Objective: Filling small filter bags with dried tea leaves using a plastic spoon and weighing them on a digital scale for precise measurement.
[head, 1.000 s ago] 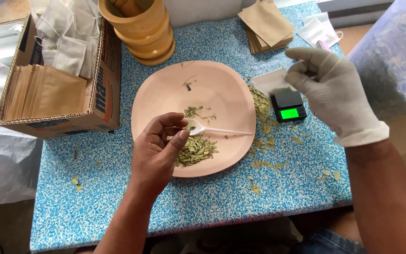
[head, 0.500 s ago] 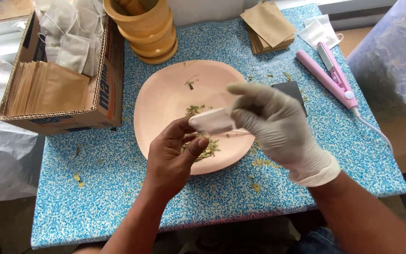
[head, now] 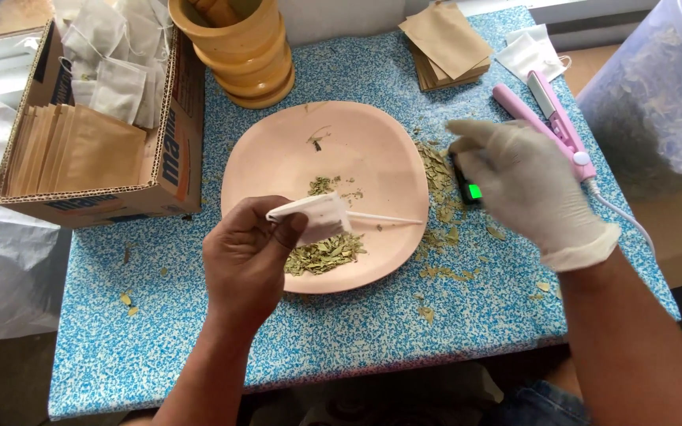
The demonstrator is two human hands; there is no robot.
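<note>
My bare left hand (head: 248,260) pinches a small white filter bag (head: 315,216) above the pink plate (head: 278,146). A white plastic spoon (head: 384,220) sticks out to the right from behind the bag, its bowl hidden. A pile of dried green leaf pieces (head: 325,252) lies on the plate just below the bag. My gloved right hand (head: 529,188) hovers over a small black scale (head: 467,189) with a green display, right of the plate, holding nothing that I can see.
A cardboard box (head: 175,158) of brown envelopes and white bags stands at left. At the back are a wooden mortar (head: 234,51) and stacked brown envelopes (head: 445,43). A pink sealer (head: 550,118) and a clear tub of leaves (head: 657,95) are at right. Loose leaves (head: 444,213) litter the blue cloth.
My right hand brought the white bag from the scale to my left hand, which took it, then swung back right over the scale.
</note>
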